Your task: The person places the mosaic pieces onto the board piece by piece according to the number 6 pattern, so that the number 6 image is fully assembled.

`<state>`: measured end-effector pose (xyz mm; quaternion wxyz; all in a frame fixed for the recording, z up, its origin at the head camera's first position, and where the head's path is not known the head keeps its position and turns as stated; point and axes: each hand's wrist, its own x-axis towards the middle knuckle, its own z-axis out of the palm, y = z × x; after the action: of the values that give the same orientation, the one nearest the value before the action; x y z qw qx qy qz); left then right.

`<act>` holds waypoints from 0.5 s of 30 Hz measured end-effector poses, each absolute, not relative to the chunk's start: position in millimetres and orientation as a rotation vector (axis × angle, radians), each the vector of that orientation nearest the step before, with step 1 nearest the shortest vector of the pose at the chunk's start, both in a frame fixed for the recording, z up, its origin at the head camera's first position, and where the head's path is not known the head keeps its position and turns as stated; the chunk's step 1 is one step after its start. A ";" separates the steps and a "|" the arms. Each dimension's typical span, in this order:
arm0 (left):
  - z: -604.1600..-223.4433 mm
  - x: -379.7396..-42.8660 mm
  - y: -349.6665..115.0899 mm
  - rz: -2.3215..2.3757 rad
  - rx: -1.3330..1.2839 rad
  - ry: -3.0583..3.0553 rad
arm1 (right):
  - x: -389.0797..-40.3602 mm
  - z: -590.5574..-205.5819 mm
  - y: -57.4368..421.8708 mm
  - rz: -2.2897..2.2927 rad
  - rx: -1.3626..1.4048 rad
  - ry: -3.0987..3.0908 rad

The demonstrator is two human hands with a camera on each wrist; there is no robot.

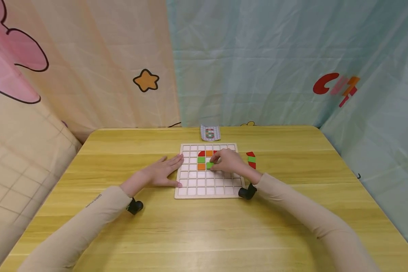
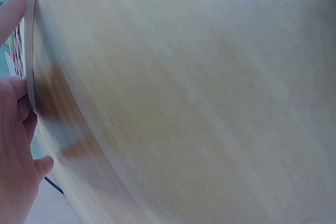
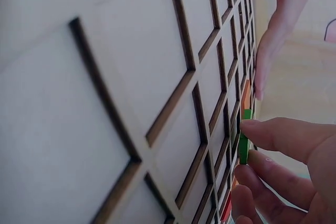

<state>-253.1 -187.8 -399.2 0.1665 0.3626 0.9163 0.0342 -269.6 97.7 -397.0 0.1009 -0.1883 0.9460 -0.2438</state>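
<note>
My right hand (image 1: 230, 160) pinches a green square tile (image 3: 244, 148) between thumb and fingers, right at the grid board's surface. My left hand (image 1: 161, 173) lies with fingers spread, fingertips and thumb on the left edge of the white grid board (image 1: 209, 192). Set in the board's cells are a red rounded corner tile (image 1: 201, 153), an orange tile (image 1: 209, 153), a green tile (image 1: 201, 159) and a lower orange tile (image 1: 201, 166). Another red tile (image 1: 215, 152) shows at the top, partly hidden by the right hand.
Right of the board, a short column of loose tiles lies on the table: a red one (image 1: 251, 154), a green one (image 1: 252, 159) and a red one (image 1: 252, 165). Behind the board sits a small card (image 1: 215, 133) with a coloured grid pattern. Curtains hang beyond the wooden table (image 1: 204, 234).
</note>
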 end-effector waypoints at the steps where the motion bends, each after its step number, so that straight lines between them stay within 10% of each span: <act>1: -399.2 -253.0 -187.8 0.102 1.031 2.605 | -269.3 -397.4 97.1 -0.713 -0.551 2.795; 15: -400.0 -254.5 -188.2 0.113 1.026 2.604 | -269.8 -399.5 95.6 -0.712 -0.509 2.783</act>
<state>-254.5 -188.2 -400.0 0.1695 0.3610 0.9162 0.0397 -269.8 95.6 -399.5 0.1121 -0.1735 0.9479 -0.2424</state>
